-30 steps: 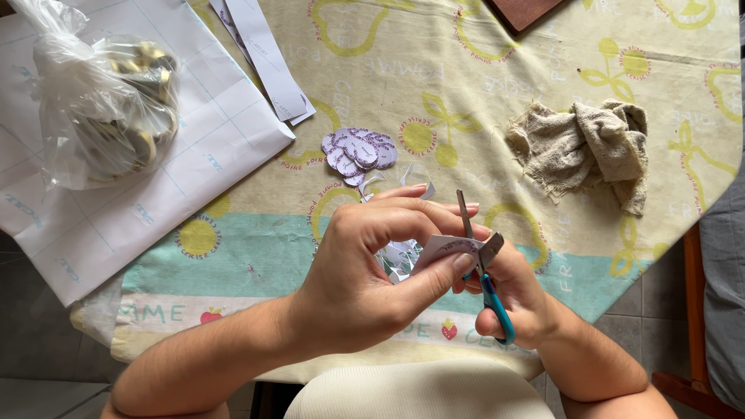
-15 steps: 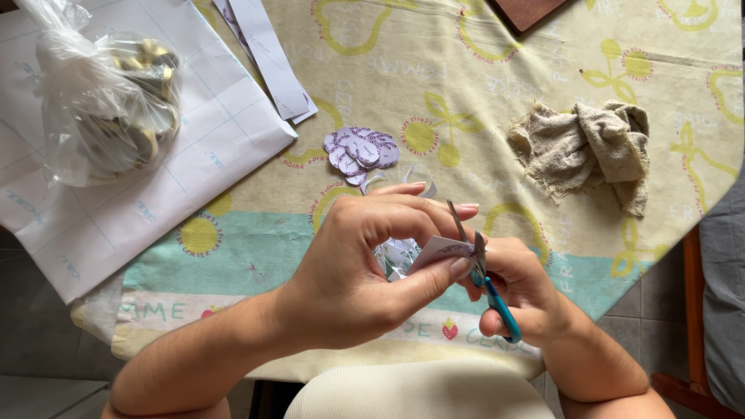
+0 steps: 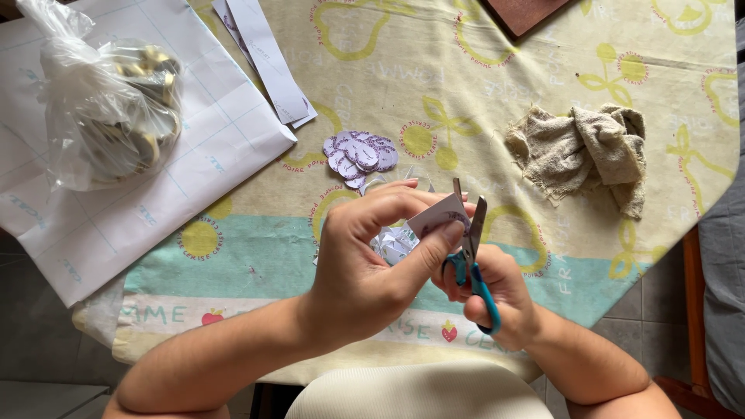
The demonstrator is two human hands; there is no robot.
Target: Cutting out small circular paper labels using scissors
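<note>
Paper, small and pale with a purple print: a scrap pinched between thumb and fingers of the left hand, held just above the near edge of the desk. Left hand closed on it, thumb tip pressing its lower edge.

Scissors to the right of the scrap, touching it. Blue handles, metal blades pointing away from the body, blades parted with the scrap's right edge between them. Right hand closed around the handles, fingers through the loops, sitting partly behind the left hand.

Below the scrap, under the left hand's fingers: a little heap of crumpled pale offcuts lying on the desk.

Beyond the scrap, farther from the body: a pile of cut paper rounds, overlapping, same purple print.

Right of the scrap, well apart: a rumpled beige rag.

Left of the scrap, far side: a clear plastic bag, knotted at top, holding round gold-coloured pieces; what they are, cannot tell. Bag rests on a large white gridded sheet that overhangs the desk's left edge.

Beyond the rounds: white paper strips lying slantwise, their ends overlapping the gridded sheet's corner.

Desk covered with a yellowish cloth printed with fruit outlines, teal band near the scrap.
</note>
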